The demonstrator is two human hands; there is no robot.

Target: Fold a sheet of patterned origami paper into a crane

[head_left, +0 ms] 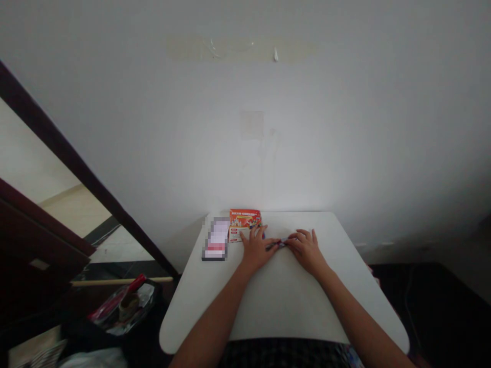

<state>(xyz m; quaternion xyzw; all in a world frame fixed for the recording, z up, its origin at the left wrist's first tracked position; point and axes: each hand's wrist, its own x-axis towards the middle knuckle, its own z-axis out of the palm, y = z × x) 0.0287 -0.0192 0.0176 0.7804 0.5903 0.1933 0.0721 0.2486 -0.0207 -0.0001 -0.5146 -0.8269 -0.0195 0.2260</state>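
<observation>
A small, thin, dark and pale strip [283,242] lies between my two hands, just above or on the white table [287,306]; its kind is too small to make out. My left hand [258,250] pinches the strip's left end between thumb and forefinger, the other fingers spread. At the strip's right end, my right hand [308,251] holds it in a similar pinch. Behind my left hand is an orange and white printed leaflet [244,219], partly covered by my fingers. The fingertips of that hand overlap the leaflet's lower right part.
A phone [216,240] with a blurred screen lies on the table's left side. The table's far edge meets a grey-white wall [291,163]. Down on the left stand a clear bag with red items [123,306] and a dark wooden door frame [84,163].
</observation>
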